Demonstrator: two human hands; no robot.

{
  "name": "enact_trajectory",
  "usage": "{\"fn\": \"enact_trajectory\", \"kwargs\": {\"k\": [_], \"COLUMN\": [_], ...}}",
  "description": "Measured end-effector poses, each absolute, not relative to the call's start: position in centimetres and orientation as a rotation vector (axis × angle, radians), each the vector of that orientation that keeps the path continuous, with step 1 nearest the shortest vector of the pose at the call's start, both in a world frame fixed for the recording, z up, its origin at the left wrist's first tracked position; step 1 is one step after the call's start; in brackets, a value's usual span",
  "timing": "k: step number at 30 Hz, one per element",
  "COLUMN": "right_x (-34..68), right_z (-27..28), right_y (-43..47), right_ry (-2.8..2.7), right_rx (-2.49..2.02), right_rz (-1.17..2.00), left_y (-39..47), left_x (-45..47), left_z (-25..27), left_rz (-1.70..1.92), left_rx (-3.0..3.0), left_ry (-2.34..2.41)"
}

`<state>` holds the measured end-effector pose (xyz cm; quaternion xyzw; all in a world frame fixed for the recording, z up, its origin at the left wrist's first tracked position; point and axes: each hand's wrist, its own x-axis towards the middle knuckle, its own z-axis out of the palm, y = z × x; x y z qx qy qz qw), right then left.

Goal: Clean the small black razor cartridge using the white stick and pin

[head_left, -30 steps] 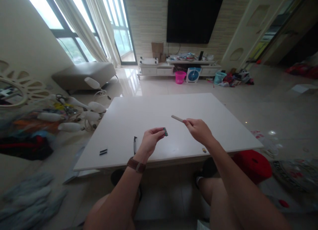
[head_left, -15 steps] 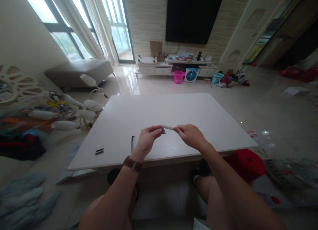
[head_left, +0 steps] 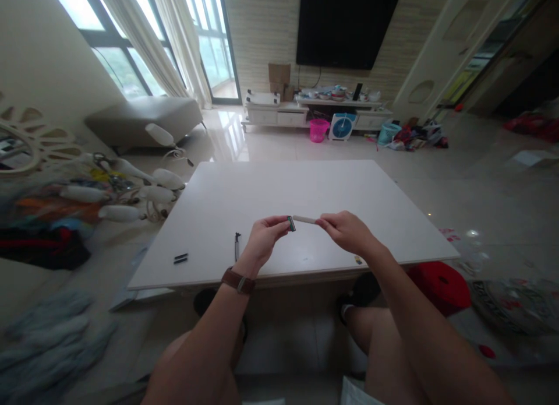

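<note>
My left hand, with a brown watch strap at the wrist, pinches a small green circuit board above the white table. My right hand grips one end of a slim, light grey stick-like piece. The free end of that piece points left and comes close to the board; whether they touch I cannot tell. On the table left of my left hand lie a thin black cable-like piece and two short black strips.
A small yellow and dark piece lies near the table's front edge by my right forearm. A red stool-like object stands at the right of the table. A white lamp with several shades lies at the left.
The grey piece's tip has drawn slightly away from the board, with my right hand shifting right. The view has tilted down a little, and the yellow piece now shows.
</note>
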<state>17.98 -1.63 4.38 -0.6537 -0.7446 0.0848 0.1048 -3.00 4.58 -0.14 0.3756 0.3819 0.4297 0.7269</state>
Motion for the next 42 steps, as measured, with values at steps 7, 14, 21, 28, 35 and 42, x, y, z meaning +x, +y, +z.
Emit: {"fn": "enact_trajectory", "kwargs": {"k": [7,14,21,28,35,42], "right_x": [18.8,18.5,18.4,18.3,17.3,17.1], "right_z": [4.7,4.5,4.6,4.6,4.8,4.5], "right_y": [-1.8,-2.0,-1.9,-2.0,-2.3,-2.2], "right_ry": [-2.062,-2.131,-2.245,-2.158,-2.326,-2.280], "right_rx": [-2.042,-1.997,-1.856,-1.976,-1.815,-1.871], "right_rz": [0.151,0.232,0.388,0.200,0.652,0.625], "left_y": [4.8,4.9,4.9,4.9,5.4,5.5], "left_x": [-3.2,-3.3,-3.5,-3.3,-3.4,-3.5], "left_z": [-0.7,-0.8,-0.7,-0.9,-1.0,-1.3], "left_rz": [0.889,0.834,0.843,0.821,0.877,0.856], "left_rx": [0.935,1.005,1.005,0.991,0.971,1.020], "left_ry": [0.839,0.822,0.843,0.823,0.884,0.888]}}
